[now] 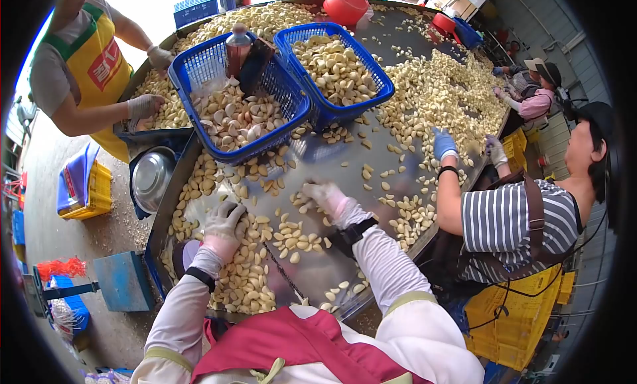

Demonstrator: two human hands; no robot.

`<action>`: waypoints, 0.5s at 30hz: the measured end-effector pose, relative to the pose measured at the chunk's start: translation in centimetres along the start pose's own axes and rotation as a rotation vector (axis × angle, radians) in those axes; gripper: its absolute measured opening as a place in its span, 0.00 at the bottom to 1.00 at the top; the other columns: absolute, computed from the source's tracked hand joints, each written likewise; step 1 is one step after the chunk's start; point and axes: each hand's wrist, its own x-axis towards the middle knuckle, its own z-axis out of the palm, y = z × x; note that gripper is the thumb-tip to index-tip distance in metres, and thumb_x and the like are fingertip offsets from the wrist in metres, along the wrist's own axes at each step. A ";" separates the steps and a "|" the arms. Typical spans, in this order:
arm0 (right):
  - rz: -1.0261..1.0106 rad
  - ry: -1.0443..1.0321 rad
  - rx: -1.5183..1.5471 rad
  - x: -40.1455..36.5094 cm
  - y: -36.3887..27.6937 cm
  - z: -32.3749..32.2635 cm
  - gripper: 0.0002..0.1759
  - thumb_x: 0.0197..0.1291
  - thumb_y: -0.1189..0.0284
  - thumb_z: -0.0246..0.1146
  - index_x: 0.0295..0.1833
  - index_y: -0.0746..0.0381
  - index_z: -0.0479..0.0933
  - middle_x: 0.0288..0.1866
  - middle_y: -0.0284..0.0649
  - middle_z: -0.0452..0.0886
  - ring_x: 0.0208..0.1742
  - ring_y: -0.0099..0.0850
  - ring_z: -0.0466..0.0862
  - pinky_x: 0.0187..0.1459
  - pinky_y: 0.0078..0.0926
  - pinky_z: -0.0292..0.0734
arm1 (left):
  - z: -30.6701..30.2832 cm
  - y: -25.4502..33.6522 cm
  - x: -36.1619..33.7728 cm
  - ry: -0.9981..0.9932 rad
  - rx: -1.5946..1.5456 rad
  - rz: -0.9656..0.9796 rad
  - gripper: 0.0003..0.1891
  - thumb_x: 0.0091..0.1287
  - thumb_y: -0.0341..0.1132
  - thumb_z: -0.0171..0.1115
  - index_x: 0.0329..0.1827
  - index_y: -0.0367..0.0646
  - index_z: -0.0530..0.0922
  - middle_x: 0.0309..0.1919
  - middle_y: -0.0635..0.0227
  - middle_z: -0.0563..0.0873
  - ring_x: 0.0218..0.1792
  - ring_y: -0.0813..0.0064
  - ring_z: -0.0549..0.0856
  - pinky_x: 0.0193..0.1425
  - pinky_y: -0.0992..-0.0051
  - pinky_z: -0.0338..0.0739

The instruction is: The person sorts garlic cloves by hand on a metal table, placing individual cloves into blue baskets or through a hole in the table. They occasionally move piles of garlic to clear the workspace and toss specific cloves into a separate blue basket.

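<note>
Peeled garlic cloves (249, 278) lie scattered and heaped on a metal table (332, 158). My left hand (224, 230), in a pale glove, rests on the cloves at the table's near left, fingers spread. Further right, my right hand (325, 197), also gloved, is over a small cluster of cloves; its fingers are blurred, and whether they grip anything is unclear. Beyond my hands stands a blue basket (292, 122) holding reddish, partly skinned cloves (235, 119), a bottle (237, 49) and a dark object. A second blue basket (381, 92) beside it is full of cloves (335, 69).
A co-worker in a striped shirt (517, 218) reaches over the table from the right. Another in a yellow apron (103, 65) handles cloves at upper left. A metal bowl (154, 178) sits by the left edge. Two more people (534, 99) are at far right.
</note>
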 end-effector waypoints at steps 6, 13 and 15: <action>-0.625 0.313 -0.824 2.9 0.5 7.9 0.15 0.69 0.65 0.53 0.55 0.58 0.78 0.41 0.53 0.83 0.42 0.45 0.87 0.41 0.45 0.81 | -0.3 0.1 0.1 -0.017 0.006 -0.019 0.19 0.60 0.35 0.64 0.56 0.48 0.78 0.53 0.60 0.78 0.58 0.52 0.77 0.62 0.55 0.70; -0.779 0.352 -1.195 1.8 1.3 5.0 0.17 0.61 0.68 0.60 0.55 0.57 0.78 0.51 0.50 0.80 0.42 0.48 0.86 0.42 0.44 0.82 | -0.6 0.2 0.1 -0.050 -0.019 -0.072 0.19 0.60 0.35 0.65 0.56 0.49 0.78 0.53 0.60 0.79 0.59 0.53 0.77 0.62 0.55 0.70; -0.940 0.262 -0.820 2.3 1.8 4.0 0.14 0.60 0.70 0.62 0.52 0.56 0.80 0.50 0.47 0.81 0.42 0.45 0.86 0.40 0.39 0.81 | -0.5 -0.2 0.2 -0.008 -0.009 -0.031 0.19 0.60 0.35 0.65 0.56 0.49 0.78 0.53 0.60 0.79 0.59 0.53 0.77 0.63 0.55 0.71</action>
